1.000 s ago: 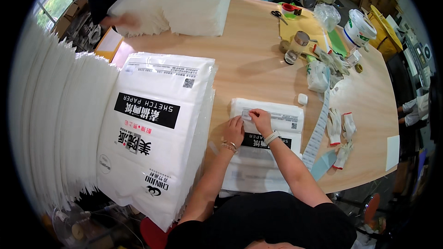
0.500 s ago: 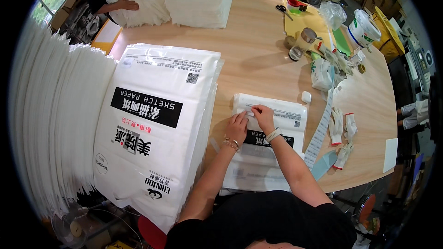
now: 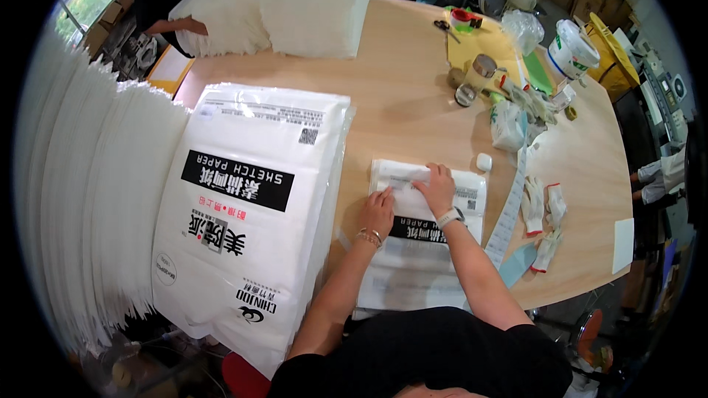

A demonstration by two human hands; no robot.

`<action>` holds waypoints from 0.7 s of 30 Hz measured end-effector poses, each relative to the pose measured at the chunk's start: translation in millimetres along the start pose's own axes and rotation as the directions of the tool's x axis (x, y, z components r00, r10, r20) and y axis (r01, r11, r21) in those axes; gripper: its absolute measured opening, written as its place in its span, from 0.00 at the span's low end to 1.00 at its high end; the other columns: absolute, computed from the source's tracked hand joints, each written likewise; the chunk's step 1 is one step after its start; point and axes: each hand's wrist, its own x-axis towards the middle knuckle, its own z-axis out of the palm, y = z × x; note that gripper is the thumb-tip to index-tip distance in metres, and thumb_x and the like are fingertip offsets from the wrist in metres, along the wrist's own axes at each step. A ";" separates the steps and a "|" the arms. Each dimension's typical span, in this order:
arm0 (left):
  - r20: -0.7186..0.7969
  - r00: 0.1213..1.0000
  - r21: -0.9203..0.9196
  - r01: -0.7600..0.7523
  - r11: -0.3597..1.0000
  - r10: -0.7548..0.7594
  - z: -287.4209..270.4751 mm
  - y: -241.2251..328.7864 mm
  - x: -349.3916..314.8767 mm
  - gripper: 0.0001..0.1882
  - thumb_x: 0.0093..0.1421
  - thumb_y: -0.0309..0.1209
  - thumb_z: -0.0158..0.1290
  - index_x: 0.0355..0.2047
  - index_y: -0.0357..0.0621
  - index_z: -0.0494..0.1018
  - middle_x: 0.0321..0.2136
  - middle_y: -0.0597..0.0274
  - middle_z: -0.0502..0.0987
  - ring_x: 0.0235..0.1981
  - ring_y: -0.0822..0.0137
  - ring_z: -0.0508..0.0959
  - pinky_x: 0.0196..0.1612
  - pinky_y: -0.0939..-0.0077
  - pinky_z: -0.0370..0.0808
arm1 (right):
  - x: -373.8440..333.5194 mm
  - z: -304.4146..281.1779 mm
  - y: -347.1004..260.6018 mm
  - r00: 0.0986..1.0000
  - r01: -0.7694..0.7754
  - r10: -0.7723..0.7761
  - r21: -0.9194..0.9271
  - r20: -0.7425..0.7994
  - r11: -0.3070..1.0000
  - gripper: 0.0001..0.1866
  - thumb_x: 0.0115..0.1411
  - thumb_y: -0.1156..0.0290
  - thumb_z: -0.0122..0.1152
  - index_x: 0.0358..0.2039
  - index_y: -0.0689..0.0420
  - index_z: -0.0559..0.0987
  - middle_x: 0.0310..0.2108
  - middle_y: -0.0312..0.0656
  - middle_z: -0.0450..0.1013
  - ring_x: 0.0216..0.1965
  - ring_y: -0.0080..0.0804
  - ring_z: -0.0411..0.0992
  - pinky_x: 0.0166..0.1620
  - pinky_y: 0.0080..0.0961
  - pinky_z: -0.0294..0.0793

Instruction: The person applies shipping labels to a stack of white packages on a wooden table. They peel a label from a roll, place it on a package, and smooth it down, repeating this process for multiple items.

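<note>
A white plastic pack of paper (image 3: 413, 273) with a black printed band lies flat before me on the table. My left hand (image 3: 378, 215) rests on its left part, fingers laid on the plastic near the upper left corner. Against the upper middle of the same pack, my right hand (image 3: 438, 191) presses with thumb and fingers apart. No object shows in either hand. To the left, a larger stack of similar white paper packs (image 3: 221, 125) stands beside my left arm.
Tall stacks of white sheets (image 3: 81, 199) rise at the left edge. Across the table (image 3: 413, 118), another person's hand (image 3: 193, 26) touches more white sheets. To the right lie a printed label strip (image 3: 509, 210), gloves (image 3: 534, 205), glass jars (image 3: 483, 68), scissors (image 3: 445, 27) and a white bucket (image 3: 574, 50).
My right hand has moved right, away from my left hand, and its fingers have spread from a pinch. My left hand stays on the pack's left part. The view has shifted slightly.
</note>
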 end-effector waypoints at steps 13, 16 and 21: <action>-0.227 0.962 -0.306 0.078 0.949 -0.153 -40.2 1.0 -12.5 0.13 0.48 0.23 0.48 0.36 0.40 0.68 0.39 0.54 0.71 0.43 0.55 0.68 0.48 0.66 0.64 | 31.4 -43.6 52.7 0.877 0.400 -0.413 0.104 0.246 0.911 0.11 0.46 0.63 0.58 0.15 0.56 0.76 0.20 0.40 0.70 0.28 0.34 0.69 0.31 0.27 0.67; -0.205 0.966 -0.277 0.099 0.956 -0.160 -52.9 6.8 -26.1 0.13 0.48 0.23 0.48 0.37 0.40 0.68 0.39 0.54 0.71 0.43 0.55 0.68 0.47 0.66 0.64 | 17.6 -63.0 29.3 0.877 0.475 -0.479 -0.074 -0.050 0.877 0.07 0.46 0.65 0.57 0.18 0.53 0.77 0.21 0.36 0.70 0.29 0.32 0.68 0.32 0.29 0.66; -0.271 0.953 -0.228 0.072 0.971 -0.134 -69.5 21.2 -41.2 0.14 0.47 0.22 0.49 0.37 0.40 0.69 0.38 0.54 0.71 0.42 0.55 0.68 0.47 0.65 0.65 | -12.7 -92.4 14.6 0.863 0.452 -0.463 -0.099 -0.201 0.886 0.03 0.44 0.68 0.58 0.18 0.51 0.76 0.21 0.34 0.69 0.29 0.33 0.68 0.31 0.32 0.66</action>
